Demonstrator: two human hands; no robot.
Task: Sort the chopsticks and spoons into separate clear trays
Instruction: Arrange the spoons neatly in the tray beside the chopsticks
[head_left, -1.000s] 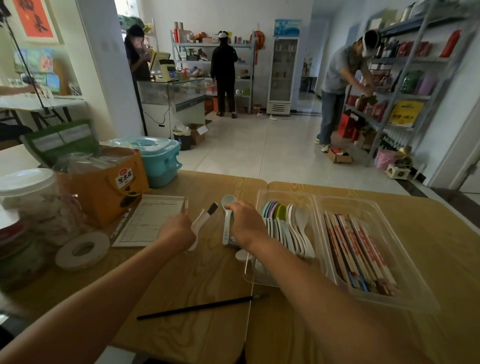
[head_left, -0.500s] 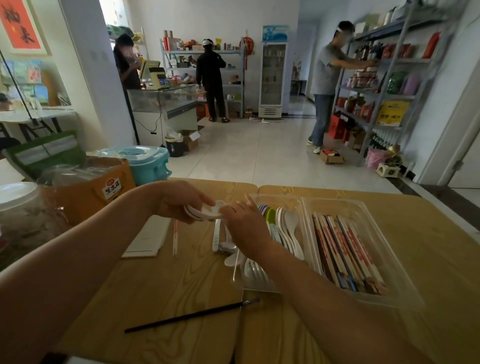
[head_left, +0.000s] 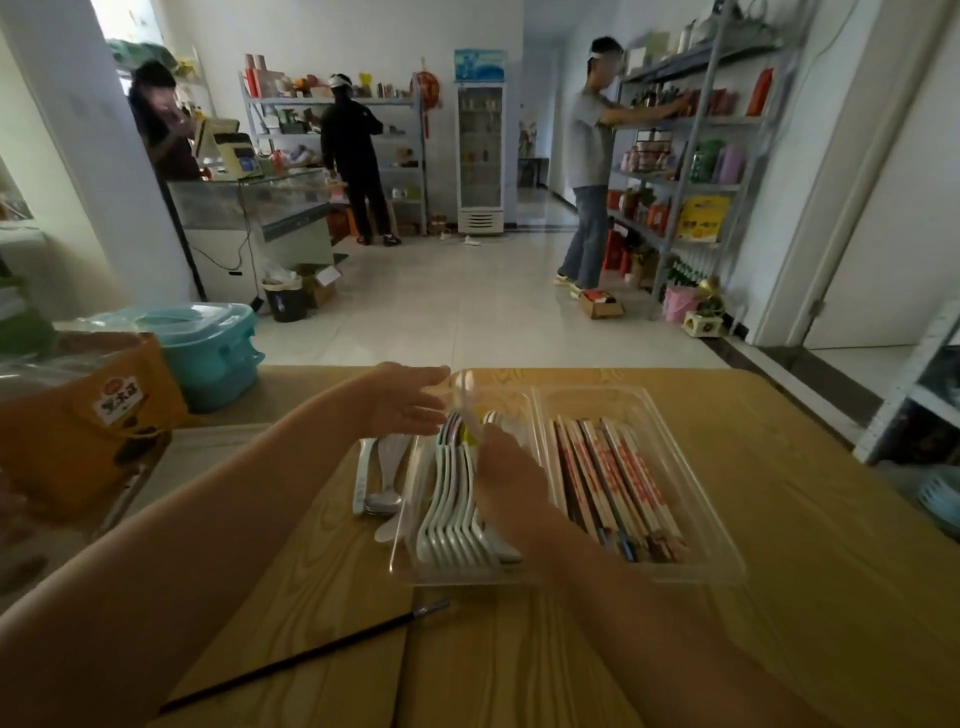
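Note:
Two clear trays sit side by side on the wooden table. The left tray (head_left: 410, 574) holds a row of white spoons (head_left: 452, 512), and the right tray (head_left: 730, 566) holds paper-wrapped chopsticks (head_left: 613, 483). My right hand (head_left: 501, 460) is inside the spoon tray, closed on a blurred white spoon (head_left: 469, 410) that stands upright. At that tray's far left corner my left hand (head_left: 402, 400) hovers with fingers spread and nothing in it. Loose spoons (head_left: 387, 475) lie on the table just left of the tray. A thin black stick (head_left: 301, 660) lies near the front edge.
An orange carton (head_left: 88, 415) and a teal lidded tub (head_left: 208, 353) stand at the table's left. Beyond the table's far edge is tiled floor, where three people stand at a counter and shelves. A metal rack (head_left: 696, 171) lines the right wall.
My left hand lifted spoons and passed them to my right hand, and now it is open and holds nothing. My right hand has moved into the spoon tray with a spoon.

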